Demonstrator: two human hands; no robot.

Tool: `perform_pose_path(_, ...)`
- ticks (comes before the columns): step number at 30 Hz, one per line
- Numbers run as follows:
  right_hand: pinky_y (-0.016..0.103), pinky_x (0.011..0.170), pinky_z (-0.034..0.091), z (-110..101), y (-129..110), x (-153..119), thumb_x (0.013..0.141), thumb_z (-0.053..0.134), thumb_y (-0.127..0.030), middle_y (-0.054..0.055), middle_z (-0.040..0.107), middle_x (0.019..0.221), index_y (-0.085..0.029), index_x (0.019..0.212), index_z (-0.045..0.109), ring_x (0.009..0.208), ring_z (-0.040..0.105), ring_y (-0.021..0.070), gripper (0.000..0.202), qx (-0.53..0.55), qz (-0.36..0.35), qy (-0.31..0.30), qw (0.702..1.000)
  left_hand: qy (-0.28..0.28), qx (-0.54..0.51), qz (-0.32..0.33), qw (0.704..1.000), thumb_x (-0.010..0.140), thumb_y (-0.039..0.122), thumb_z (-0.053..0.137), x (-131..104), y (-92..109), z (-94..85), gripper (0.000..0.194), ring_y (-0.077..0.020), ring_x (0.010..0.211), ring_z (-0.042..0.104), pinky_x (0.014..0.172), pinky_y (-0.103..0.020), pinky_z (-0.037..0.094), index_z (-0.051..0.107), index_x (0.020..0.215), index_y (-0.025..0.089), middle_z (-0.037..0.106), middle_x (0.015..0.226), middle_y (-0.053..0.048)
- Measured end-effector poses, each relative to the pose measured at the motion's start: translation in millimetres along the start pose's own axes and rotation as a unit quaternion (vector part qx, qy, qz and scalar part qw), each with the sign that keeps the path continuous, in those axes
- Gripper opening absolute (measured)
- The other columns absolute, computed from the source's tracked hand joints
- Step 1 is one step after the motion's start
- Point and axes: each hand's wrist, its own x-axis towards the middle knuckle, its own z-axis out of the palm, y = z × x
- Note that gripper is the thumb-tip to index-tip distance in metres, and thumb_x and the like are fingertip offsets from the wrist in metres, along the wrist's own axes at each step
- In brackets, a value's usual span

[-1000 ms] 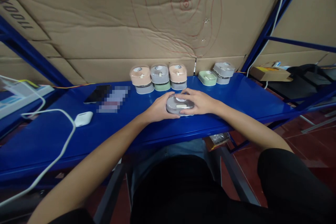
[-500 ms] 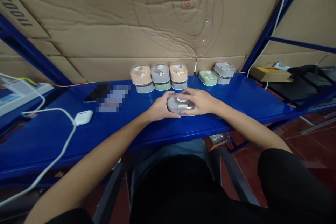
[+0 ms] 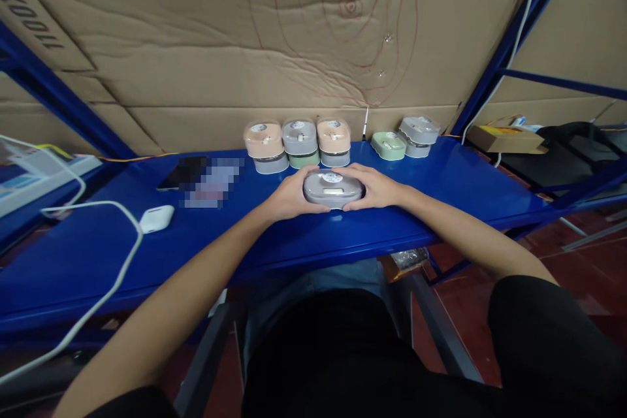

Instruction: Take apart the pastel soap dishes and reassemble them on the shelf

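Note:
A grey oval box with a clear lid (image 3: 334,189) is between my two hands, above the blue table (image 3: 215,235). My left hand (image 3: 290,197) grips its left end, thumb along the near side. Around the right end are the fingers of my right hand (image 3: 379,188). The box's long side faces me, showing a light latch and a round sticker on top. Just behind it stand stacked boxes: a peach one (image 3: 263,138), a grey one (image 3: 300,137) and another peach one (image 3: 334,137), each on a lower box.
A green box (image 3: 388,145) and a grey stack (image 3: 418,134) stand at the back right. On the left lie a dark phone (image 3: 183,173), a white earphone case (image 3: 157,219) and a white cable (image 3: 122,268). Cardboard (image 3: 196,46) walls the back.
The grey box has turned so its long side faces me squarely. My right fingers have moved off its top to the right end, and my left hand has shifted slightly left.

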Motion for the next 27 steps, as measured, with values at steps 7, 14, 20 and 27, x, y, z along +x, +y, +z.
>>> perform_pose_path(7,0.059,0.115,0.056,-16.9,-9.7,1.4,0.088,0.083,-0.074,0.015,0.072,0.142,-0.028,0.168,0.057,0.128,0.069,0.0378,0.096,-0.017,0.002,0.084,0.996,0.069,-0.061,0.037,0.995,0.068,0.054,0.102,2.2,1.6,0.2,0.110,-0.0421,0.148,0.065,0.127,-0.059,0.051,0.050,0.159,0.021,0.065,0.159,-0.021)
perform_pose_path(14,0.067,0.114,0.048,-72.7,14.0,-10.6,0.099,0.063,-0.074,0.023,0.061,0.154,-0.021,0.174,0.045,0.136,0.058,0.0470,0.094,-0.250,0.211,0.294,0.898,0.164,-0.083,0.035,0.982,0.084,0.046,0.089,6.6,-2.7,4.3,0.083,-0.0328,0.128,0.072,0.112,-0.054,0.060,0.050,0.154,0.021,0.072,0.138,-0.018)
perform_pose_path(20,0.063,0.105,0.044,-87.8,63.1,6.4,0.101,0.064,-0.069,0.026,0.062,0.143,-0.018,0.161,0.058,0.128,0.059,0.0467,0.079,-0.382,0.370,0.263,0.805,0.130,-0.064,0.020,0.989,0.087,0.044,0.086,4.2,2.4,9.4,0.072,-0.0293,0.117,0.074,0.100,-0.049,0.061,0.055,0.148,0.023,0.074,0.133,-0.015)
perform_pose_path(27,0.062,0.107,0.042,-71.0,78.9,26.7,0.098,0.070,-0.062,0.028,0.067,0.134,-0.012,0.138,0.068,0.127,0.059,0.0463,0.065,-0.412,0.453,0.198,0.766,0.119,-0.060,0.017,0.991,0.088,0.045,0.084,3.3,2.8,7.6,0.066,-0.0284,0.112,0.075,0.094,-0.047,0.061,0.057,0.143,0.022,0.075,0.131,-0.015)
